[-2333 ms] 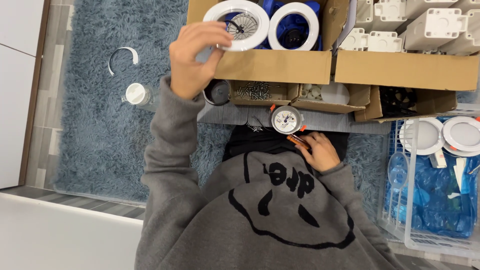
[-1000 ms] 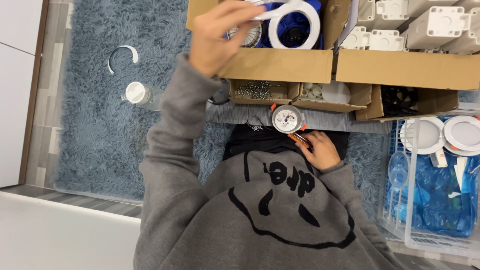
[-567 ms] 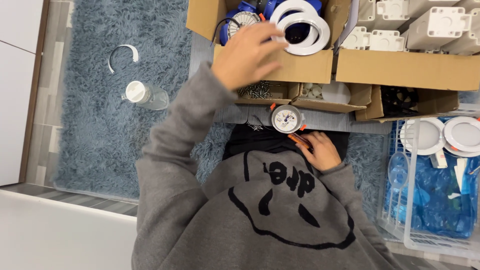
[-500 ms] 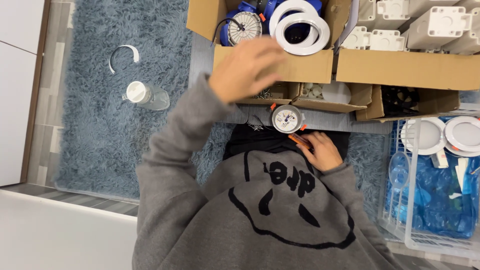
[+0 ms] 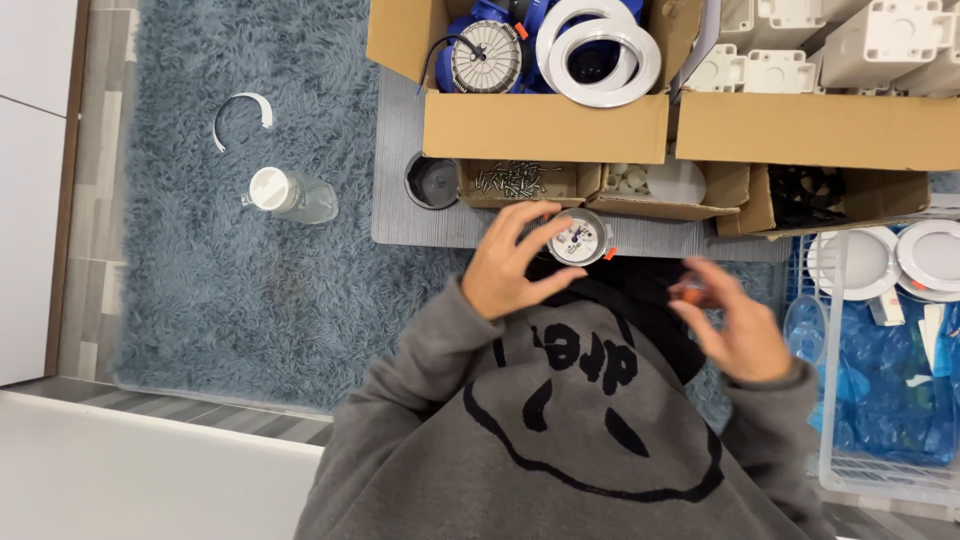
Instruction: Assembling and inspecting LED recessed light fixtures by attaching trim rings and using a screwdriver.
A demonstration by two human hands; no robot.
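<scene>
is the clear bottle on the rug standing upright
No, the clear bottle with the white cap lies on its side on the blue rug, left of the cardboard boxes.

Shaggy blue rug (image 5: 230, 270), matt cardboard box (image 5: 545, 128), metal screws (image 5: 515, 180)

The left hand (image 5: 515, 262) is cupping a small round lamp body (image 5: 578, 238) over the grey mat (image 5: 400, 200). The right hand (image 5: 735, 325), blurred, is hovering apart to its right. Cardboard boxes (image 5: 545, 125) are sitting farther away.
</scene>
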